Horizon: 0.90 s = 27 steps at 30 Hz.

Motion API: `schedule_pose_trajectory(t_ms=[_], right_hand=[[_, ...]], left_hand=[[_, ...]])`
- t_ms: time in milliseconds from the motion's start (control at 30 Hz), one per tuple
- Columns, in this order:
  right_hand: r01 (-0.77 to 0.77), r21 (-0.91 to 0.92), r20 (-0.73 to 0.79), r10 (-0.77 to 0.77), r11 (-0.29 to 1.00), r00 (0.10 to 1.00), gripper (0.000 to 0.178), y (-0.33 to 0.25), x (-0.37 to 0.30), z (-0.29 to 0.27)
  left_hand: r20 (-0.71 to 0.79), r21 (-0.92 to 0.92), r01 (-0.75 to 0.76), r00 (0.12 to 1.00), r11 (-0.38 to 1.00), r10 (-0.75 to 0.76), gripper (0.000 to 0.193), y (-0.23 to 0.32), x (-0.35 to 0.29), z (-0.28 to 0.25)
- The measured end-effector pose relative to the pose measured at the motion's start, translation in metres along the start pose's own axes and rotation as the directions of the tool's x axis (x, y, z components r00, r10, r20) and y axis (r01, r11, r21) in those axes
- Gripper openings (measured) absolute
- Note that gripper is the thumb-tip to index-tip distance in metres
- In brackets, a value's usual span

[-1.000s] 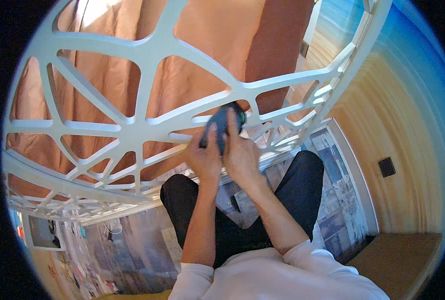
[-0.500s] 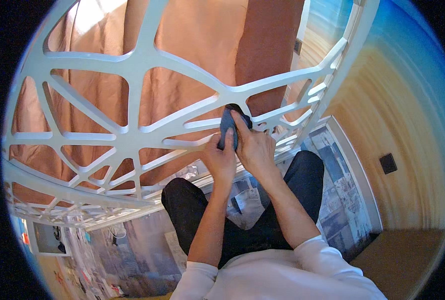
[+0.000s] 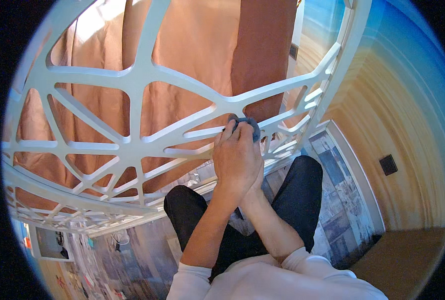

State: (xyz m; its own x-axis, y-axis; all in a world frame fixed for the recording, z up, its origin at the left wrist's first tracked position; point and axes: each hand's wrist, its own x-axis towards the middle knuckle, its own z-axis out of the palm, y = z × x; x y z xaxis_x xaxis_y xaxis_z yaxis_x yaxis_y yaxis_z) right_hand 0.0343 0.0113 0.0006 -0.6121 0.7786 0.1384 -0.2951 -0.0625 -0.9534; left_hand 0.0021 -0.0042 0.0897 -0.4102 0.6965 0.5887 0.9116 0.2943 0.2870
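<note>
White lattice (image 3: pixel 131 145) blocks front — passable between bars (image 3: pixel 90 75) — brown curtain (image 3: pixel 187 45) behind.

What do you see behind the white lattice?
Through the white lattice, a brown curtain shows and, toward the right, a blue and sandy wall. Whatever lies directly behind its frame, the left hand or the grey item is covered.

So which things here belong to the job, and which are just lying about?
In the job:
- both hands, held together
- bunched grey cloth, gripped by them
- white lattice, right at the hands

Just there:
- brown curtain, hanging behind the lattice
- black wall plate, off to the right
- patchwork-patterned floor
</note>
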Motion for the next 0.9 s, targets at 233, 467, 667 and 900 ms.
schedule_pose_trajectory(t_ms=[233,467,667,900], right_hand=[[0.035,0.144,-0.028,-0.031,0.989,0.999,0.033,-0.012,-0.020,0.025],[-0.205,0.977,0.203,0.028,0.058,0.979,0.034,-0.008,0.004,0.005],[-0.222,0.967,0.226,-0.016,0.129,0.974,0.038,-0.047,0.003,0.013],[-0.393,0.815,0.363,0.155,0.426,0.919,0.034,-0.050,0.011,0.040]], left_hand=[[-0.071,0.087,0.074,0.995,0.993,-0.068,0.021,0.001,-0.001,-0.028],[0.102,-0.076,-0.039,0.994,0.996,0.047,0.018,-0.007,0.011,-0.005],[-0.341,-0.091,-0.128,0.936,0.988,0.090,0.015,-0.004,0.008,-0.028],[-0.504,-0.143,0.025,0.858,0.989,-0.095,0.011,-0.039,-0.017,-0.039]])
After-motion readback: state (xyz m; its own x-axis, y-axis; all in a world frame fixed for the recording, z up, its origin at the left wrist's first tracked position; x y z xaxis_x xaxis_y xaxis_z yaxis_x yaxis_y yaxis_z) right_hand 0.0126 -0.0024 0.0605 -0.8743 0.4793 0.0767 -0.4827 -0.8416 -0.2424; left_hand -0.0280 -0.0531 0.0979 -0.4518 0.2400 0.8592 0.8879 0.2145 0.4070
